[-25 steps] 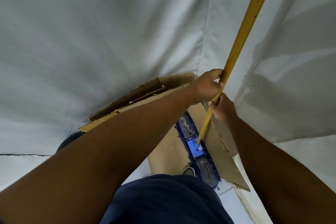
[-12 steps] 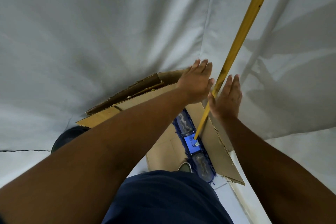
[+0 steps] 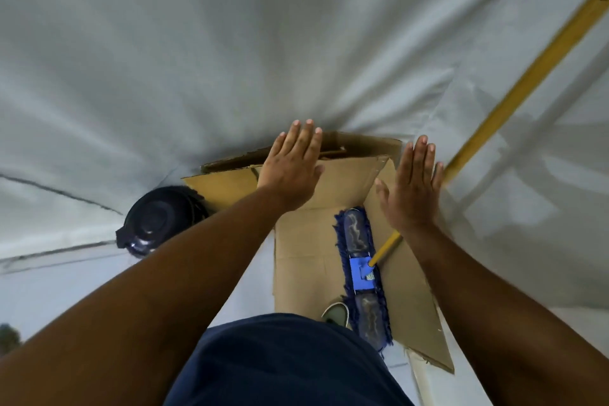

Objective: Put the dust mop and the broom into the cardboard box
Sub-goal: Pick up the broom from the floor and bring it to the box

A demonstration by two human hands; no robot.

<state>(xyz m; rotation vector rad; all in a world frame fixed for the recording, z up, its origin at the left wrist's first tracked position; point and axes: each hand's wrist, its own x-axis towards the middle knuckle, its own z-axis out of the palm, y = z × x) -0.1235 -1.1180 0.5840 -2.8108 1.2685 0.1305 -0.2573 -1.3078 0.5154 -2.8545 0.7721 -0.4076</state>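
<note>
The dust mop (image 3: pixel 362 277) lies inside the open cardboard box (image 3: pixel 306 250), its blue fringed head flat on the box floor along the right-hand wall. The head's long axis runs from the near edge of the box toward the far flap. From the blue bracket at the middle of the head, the yellow wooden handle (image 3: pixel 527 76) rises at a slant up and to the right, passing behind the right hand and out of the top right corner of the view, against the white fabric backdrop (image 3: pixel 230 43).

Both hands are flat with fingers spread wide and hold nothing. The left hand (image 3: pixel 291 168) hovers over the far flap of the box, fingers (image 3: pixel 306 135) pointing away. The right hand (image 3: pixel 410 188) hovers just beside the handle, palm down; whether its edge touches the handle cannot be told.

A dark round bin (image 3: pixel 158 221) stands on the floor to the left of the box. A shoe (image 3: pixel 336 312) shows at the near edge of the box, next to the mop head.
</note>
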